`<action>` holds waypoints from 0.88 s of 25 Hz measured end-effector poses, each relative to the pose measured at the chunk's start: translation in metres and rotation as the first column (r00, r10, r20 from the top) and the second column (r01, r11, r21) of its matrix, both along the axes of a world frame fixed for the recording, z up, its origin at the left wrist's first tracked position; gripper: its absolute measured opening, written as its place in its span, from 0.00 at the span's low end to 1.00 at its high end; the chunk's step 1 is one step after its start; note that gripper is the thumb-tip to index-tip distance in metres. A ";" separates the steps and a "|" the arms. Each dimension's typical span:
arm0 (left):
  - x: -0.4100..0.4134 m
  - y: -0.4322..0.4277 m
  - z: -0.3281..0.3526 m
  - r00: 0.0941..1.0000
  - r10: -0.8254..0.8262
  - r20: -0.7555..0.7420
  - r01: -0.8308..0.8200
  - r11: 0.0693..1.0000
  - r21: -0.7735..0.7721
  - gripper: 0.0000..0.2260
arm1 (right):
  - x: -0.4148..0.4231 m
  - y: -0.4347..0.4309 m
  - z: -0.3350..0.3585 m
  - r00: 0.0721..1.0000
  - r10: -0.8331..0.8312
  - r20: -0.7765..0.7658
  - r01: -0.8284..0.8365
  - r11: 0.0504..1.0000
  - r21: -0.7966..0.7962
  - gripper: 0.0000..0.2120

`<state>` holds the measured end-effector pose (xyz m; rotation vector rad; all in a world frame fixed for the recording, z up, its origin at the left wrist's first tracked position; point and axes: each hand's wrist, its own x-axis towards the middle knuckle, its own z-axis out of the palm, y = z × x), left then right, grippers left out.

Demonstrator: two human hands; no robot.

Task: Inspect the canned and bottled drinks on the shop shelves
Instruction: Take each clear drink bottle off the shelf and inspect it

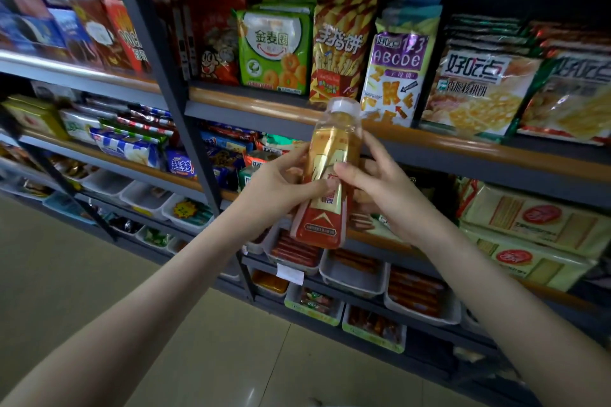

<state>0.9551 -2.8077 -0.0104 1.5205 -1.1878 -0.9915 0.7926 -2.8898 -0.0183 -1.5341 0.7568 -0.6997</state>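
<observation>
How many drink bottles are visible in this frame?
1. The bottle is held between the left hand and right hand, in front of the snack shelves. Others may sit out of view.

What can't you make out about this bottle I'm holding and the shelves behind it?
Head view only.
On the bottle, left hand and right hand cover the label's middle; print too small.
Upper-left boxes: blurred.
Far-right cracker packet: cut off by the edge.
Back of bottle: turned away.
</observation>
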 end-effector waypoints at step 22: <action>0.009 -0.167 0.288 0.364 0.778 0.513 0.478 0.317 -0.819 0.27 | -0.070 -0.082 0.303 0.767 -0.524 0.370 0.524 0.179 -0.833 0.49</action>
